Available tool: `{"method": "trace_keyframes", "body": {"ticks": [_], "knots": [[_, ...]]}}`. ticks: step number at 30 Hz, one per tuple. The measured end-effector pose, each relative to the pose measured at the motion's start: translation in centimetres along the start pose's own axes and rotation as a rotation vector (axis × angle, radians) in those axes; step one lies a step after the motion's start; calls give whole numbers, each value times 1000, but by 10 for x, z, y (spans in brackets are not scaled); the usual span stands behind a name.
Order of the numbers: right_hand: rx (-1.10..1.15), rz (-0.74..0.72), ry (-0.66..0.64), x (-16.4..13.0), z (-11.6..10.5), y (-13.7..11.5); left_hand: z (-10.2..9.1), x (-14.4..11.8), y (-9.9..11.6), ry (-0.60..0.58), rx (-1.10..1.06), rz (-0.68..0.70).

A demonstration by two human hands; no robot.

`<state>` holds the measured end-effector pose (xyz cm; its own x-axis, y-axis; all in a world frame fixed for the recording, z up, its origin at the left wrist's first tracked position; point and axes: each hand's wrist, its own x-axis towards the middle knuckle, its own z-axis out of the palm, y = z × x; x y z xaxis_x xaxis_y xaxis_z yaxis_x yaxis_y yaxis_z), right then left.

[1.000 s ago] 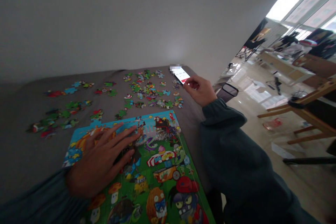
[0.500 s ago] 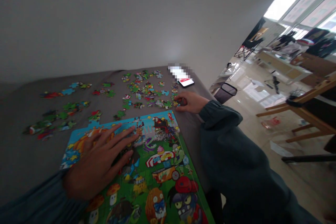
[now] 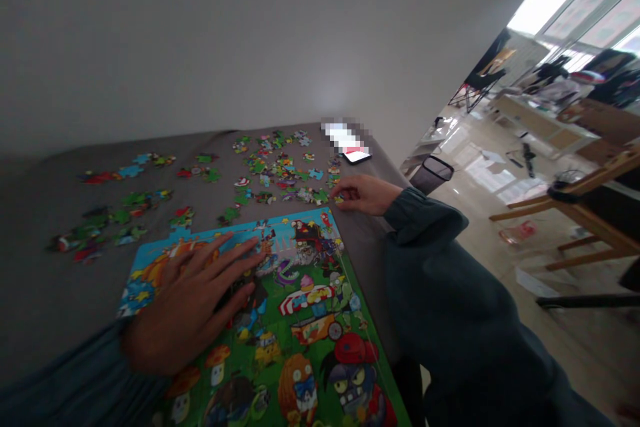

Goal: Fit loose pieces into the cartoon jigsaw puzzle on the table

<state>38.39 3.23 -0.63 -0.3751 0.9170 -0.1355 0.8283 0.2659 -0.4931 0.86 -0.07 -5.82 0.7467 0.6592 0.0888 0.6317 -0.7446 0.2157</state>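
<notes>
The left hand (image 3: 187,310) lies flat with fingers spread on the upper left part of the puzzle (image 3: 280,320), a mostly assembled cartoon picture lying on the grey counter (image 3: 45,280). The right hand (image 3: 364,195) rests on the counter just past the puzzle's far right corner, fingers curled together at the near edge of a scatter of loose pieces (image 3: 283,177); its fingertips (image 3: 345,195) seem to pinch one small piece, though the blur leaves that uncertain.

More loose pieces (image 3: 107,223) lie in a second scatter beyond the left hand, well apart from it. A phone (image 3: 356,155) (screen lit) lies beyond the right hand, near the counter's far right corner.

As a judgement: the right hand works close to the counter's right edge, so a sleeve dragging across the scatter could sweep pieces off onto the floor. The phone sits near that same edge and a careless reach could knock it over. If the left hand lifts or slides, the joined pieces under it could shift and come apart.
</notes>
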Motion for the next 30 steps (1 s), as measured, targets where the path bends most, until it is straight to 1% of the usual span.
{"method": "trace_keyframes", "body": {"ticks": [5,8,10,14,20,25,27,30], "knots": [[46,-23,130,-1,-4,-5,-3,0,2,-10,-8,-5],[99,-27,172,-3,-5,-9,-5,1,3,-22,-16,-8],[162,-43,164,-4,-5,-12,-5,1,4,-23,-20,-9],[254,-93,90,-5,-2,-17,-5,1,4,-13,-16,3],[139,39,159,-3,-3,-9,-4,0,4,-29,8,-8],[21,134,102,-1,-1,-5,-6,-1,4,-56,7,-4],[-21,184,92,0,0,-5,-6,-1,5,-47,13,-10],[-85,219,84,-1,1,-4,-6,0,6,-35,9,-17]]}}
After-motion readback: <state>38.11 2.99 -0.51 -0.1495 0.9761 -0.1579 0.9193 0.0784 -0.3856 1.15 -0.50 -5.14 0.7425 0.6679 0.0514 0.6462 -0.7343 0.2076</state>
